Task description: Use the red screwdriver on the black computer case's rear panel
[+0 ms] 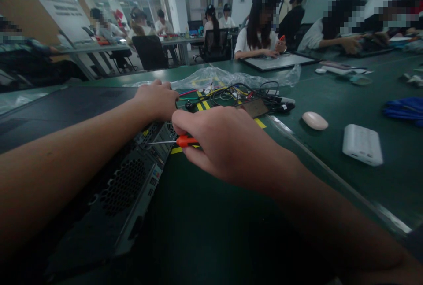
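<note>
A black computer case [128, 188] lies on its side at the left, its rear panel with the honeycomb vent and ports facing right. My left hand [157, 99] grips the far corner of the case, fingers bent over the edge and partly hidden. In my right hand [228, 146] is a screwdriver [187, 141] with an orange handle, pinched between thumb and fingers. Its thin metal shaft points left, and the tip meets the rear panel near the expansion slots. Whether it sits in a screw is too small to tell.
Behind my hands lie tangled black cables [231, 93] and clear plastic wrap [211, 75]. To the right are a pale pink mouse-shaped object [315, 120], a white box-like device [362, 144] and a blue bundle [405, 109] on the green table [205, 227]. Several people work beyond.
</note>
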### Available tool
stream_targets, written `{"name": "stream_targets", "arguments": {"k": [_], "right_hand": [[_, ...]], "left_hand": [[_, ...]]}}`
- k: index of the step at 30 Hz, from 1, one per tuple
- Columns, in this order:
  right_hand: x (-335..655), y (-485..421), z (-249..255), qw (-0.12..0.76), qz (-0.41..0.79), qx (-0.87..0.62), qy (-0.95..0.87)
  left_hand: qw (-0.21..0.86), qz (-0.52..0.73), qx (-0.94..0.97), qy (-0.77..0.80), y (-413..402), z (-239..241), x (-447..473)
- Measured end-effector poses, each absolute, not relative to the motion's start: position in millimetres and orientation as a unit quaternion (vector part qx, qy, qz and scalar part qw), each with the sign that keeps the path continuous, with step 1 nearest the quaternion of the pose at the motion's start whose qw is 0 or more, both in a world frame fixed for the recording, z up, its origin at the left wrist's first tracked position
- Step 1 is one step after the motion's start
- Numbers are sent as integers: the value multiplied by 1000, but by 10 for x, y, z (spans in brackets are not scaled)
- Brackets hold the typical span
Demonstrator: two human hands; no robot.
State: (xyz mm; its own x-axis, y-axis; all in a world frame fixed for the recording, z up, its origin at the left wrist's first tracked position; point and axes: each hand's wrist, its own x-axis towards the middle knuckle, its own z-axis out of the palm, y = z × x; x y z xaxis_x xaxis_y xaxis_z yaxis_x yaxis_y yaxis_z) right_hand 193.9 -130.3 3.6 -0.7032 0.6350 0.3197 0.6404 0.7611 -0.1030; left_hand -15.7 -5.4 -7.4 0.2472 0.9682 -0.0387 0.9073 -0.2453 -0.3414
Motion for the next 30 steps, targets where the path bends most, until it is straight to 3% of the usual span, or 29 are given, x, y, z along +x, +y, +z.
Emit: {"name": "stream_targets", "arguments": {"k": [30], "right_hand": [[1944, -1289, 24, 174, -24, -348, -921]], "left_hand": [[121, 116, -780, -603, -78, -68, -135]]}}
